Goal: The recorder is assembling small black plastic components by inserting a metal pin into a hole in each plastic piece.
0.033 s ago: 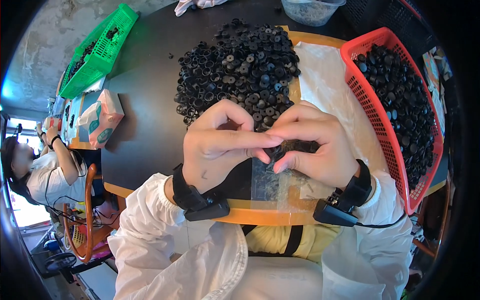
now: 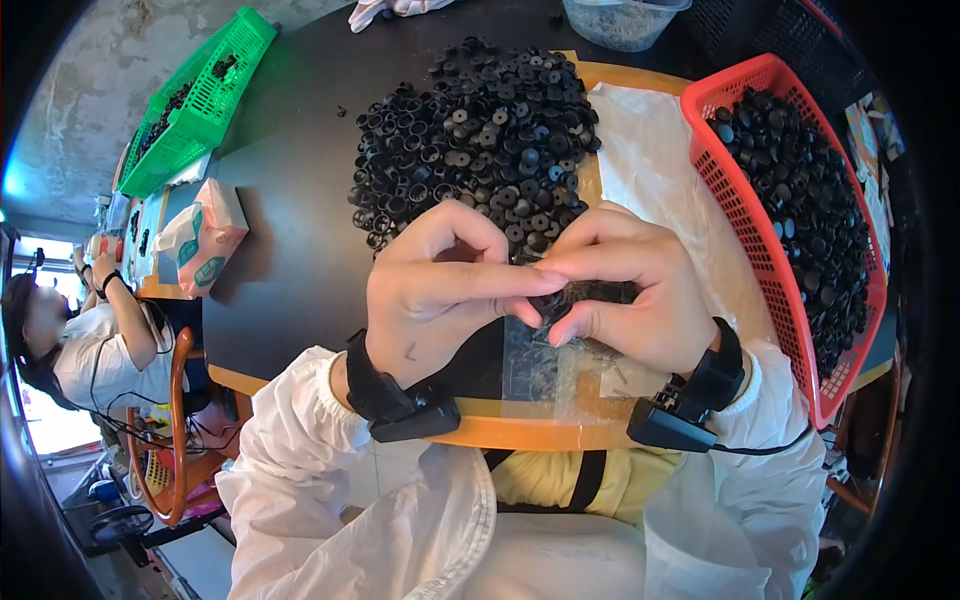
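Observation:
Near the table's front edge, my left hand (image 2: pixel 425 295) and my right hand (image 2: pixel 645 290) meet fingertip to fingertip. Between their pinched thumbs and index fingers is a small black plastic part (image 2: pixel 546 308), mostly covered by the fingers, so its exact shape is hidden. Just beyond my hands lies a heap of small black plastic parts (image 2: pixel 470 140), some like open rings or cups, others like discs with a centre hole. Beneath my hands, clear film (image 2: pixel 530 375) with small dark bits on it covers the table edge.
To the right stands a red basket (image 2: pixel 708 165) full of black round caps. A green basket (image 2: pixel 205 95), a tissue pack (image 2: pixel 212 235) and a seated person (image 2: pixel 110 345) are at the left. At the back sits a clear plastic tub (image 2: pixel 625 25). A white sheet (image 2: pixel 650 140) lies beside the heap.

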A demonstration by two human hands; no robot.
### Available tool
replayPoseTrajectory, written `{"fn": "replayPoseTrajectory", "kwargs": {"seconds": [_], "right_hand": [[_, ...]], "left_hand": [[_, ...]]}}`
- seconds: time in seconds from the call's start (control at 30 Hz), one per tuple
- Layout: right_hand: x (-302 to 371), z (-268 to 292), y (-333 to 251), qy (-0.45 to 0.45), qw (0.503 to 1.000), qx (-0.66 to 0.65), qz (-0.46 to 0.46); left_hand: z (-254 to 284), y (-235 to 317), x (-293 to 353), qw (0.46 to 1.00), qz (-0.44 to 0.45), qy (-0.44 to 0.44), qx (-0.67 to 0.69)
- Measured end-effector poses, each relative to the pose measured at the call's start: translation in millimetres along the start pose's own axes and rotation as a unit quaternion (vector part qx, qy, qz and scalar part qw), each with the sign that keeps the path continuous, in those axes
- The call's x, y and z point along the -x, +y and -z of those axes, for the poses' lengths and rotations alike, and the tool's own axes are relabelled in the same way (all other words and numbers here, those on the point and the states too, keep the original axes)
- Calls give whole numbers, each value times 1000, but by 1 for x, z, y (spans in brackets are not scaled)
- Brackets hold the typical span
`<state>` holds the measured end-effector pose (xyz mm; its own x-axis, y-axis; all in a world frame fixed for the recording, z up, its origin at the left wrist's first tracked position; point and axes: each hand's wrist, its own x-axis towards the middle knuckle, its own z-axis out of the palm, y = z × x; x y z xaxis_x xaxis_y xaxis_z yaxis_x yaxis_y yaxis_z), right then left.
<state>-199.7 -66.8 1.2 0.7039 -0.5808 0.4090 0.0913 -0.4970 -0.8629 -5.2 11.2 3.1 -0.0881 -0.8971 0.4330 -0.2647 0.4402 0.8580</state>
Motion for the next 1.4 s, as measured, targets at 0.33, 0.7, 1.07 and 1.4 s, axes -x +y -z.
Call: {"fn": "replayPoseTrajectory", "kwargs": {"seconds": [0.33, 0.7, 1.07, 1.4], "right_hand": [[7, 0, 4, 6, 993, -115, -1], [-4, 5, -2, 46, 995, -49, 73], [-3, 23, 22, 189, 975, -59, -98], [-12, 22, 40, 103, 969, 223, -34]], "left_hand": [[2, 16, -7, 975, -139, -65, -158], [10, 26, -34, 963, -230, 73, -125], [-43, 54, -146, 942, -143, -76, -293], [19, 107, -59, 847, 17, -152, -509]]}}
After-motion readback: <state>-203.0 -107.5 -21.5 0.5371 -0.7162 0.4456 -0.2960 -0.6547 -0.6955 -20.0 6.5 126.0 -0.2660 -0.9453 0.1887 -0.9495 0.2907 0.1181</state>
